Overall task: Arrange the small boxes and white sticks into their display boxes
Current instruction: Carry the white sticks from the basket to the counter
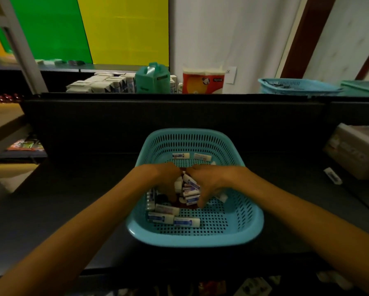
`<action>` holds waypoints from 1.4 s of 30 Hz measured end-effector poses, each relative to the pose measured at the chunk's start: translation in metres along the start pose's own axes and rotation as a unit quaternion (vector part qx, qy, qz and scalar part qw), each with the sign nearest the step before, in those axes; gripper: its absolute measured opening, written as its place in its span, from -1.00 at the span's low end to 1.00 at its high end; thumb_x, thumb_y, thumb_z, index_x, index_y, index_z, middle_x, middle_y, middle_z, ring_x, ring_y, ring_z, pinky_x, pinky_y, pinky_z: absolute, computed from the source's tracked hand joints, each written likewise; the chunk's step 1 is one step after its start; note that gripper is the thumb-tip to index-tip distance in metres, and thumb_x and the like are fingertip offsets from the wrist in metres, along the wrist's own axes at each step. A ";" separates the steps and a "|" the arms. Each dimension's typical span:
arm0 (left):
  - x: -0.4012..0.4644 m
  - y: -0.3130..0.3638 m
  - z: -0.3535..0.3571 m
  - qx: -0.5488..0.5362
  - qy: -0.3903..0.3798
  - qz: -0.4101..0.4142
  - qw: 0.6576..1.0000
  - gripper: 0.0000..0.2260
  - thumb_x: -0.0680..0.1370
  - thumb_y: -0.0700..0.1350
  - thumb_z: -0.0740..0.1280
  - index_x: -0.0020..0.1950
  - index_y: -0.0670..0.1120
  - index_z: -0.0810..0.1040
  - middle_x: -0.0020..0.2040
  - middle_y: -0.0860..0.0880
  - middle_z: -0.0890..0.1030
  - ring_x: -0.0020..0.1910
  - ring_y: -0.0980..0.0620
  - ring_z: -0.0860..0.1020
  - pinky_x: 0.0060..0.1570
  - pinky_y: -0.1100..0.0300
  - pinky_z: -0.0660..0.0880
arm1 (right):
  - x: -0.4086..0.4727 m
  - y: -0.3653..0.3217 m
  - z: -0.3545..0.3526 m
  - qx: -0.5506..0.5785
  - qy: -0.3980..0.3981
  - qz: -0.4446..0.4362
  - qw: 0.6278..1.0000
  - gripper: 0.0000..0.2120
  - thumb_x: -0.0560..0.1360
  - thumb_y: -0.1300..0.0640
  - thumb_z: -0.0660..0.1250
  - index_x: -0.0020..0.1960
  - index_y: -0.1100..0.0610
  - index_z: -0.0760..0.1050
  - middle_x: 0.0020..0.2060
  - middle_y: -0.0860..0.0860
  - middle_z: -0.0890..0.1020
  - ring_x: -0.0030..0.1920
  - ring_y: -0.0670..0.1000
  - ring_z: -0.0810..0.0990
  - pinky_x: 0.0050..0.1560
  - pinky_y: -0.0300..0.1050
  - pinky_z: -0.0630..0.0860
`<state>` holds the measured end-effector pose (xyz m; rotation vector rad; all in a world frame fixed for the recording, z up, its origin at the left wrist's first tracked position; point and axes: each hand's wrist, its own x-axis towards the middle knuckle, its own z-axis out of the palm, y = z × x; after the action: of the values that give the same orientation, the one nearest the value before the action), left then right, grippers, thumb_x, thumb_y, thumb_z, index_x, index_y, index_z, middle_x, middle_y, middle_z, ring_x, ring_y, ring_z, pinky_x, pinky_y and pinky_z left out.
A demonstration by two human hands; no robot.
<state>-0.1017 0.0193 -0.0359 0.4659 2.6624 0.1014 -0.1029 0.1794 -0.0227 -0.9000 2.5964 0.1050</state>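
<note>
Head view shows both hands down in a teal basket, meeting over a heap of small boxes. The left hand has its fingers curled inward, thumb side toward the heap, closing round a clutch of the white-and-blue boxes; the right hand mirrors it, fingers bent and pressed against the same heap from the other side, fingertips pointing down to the basket floor. The two sets of knuckles nearly touch at the far end of the heap. Between the palms the boxes stand jumbled, some on end, some tilted. Whether each hand truly grips a box or only cups the pile, I cannot tell for certain, though the fingers are plainly curled round them. Something dark red lies under the heap, too hidden to name.

Just below the left fingers, loose boxes lie flat on the perforated floor, three or so side by side. Beyond the knuckles, toward the far wall of the basket, two more boxes lie flat. One peeps out beside the right wrist.

The basket sits on a dark shelf. Well off to the right of the right hand stands a cardboard box, with a small white item lying near it. Farther back, past a dark ledge, are stacked cartons, a green pack, a red roll pack and a second teal basket.
</note>
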 end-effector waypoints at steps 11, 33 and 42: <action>-0.004 -0.005 -0.001 -0.024 0.008 -0.010 1.000 -0.65 0.35 -0.05 0.52 0.07 0.00 0.51 -0.01 0.02 0.58 -0.06 0.03 0.57 0.02 0.11 0.55 | 0.002 -0.011 -0.008 -0.040 -0.001 0.026 0.999 -0.26 0.23 -0.03 0.59 0.31 0.07 0.36 0.15 0.02 0.55 0.05 0.08 0.54 0.07 -0.01 0.54; -0.013 -0.009 -0.005 -0.074 0.129 0.000 0.989 -0.68 0.38 -0.08 0.47 0.02 0.08 0.41 -0.04 0.07 0.54 -0.06 0.09 0.53 -0.03 0.15 0.51 | -0.005 0.004 -0.017 0.080 0.019 -0.001 0.997 -0.51 0.33 0.16 0.53 0.22 0.04 0.47 0.08 -0.04 0.59 0.05 -0.03 0.53 0.12 -0.11 0.47; -0.020 -0.006 -0.006 -0.095 0.160 0.021 0.982 -0.67 0.37 -0.05 0.49 -0.03 0.14 0.38 -0.12 0.13 0.53 -0.15 0.17 0.51 -0.16 0.23 0.45 | -0.013 -0.001 -0.016 0.114 0.049 0.012 0.992 -0.66 0.34 0.17 0.52 0.06 0.02 0.51 -0.07 -0.07 0.60 -0.05 -0.04 0.56 0.00 -0.15 0.51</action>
<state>-0.0887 0.0072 -0.0236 0.4764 2.9166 0.4750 -0.0982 0.1832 -0.0027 -0.8104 2.6406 -0.2324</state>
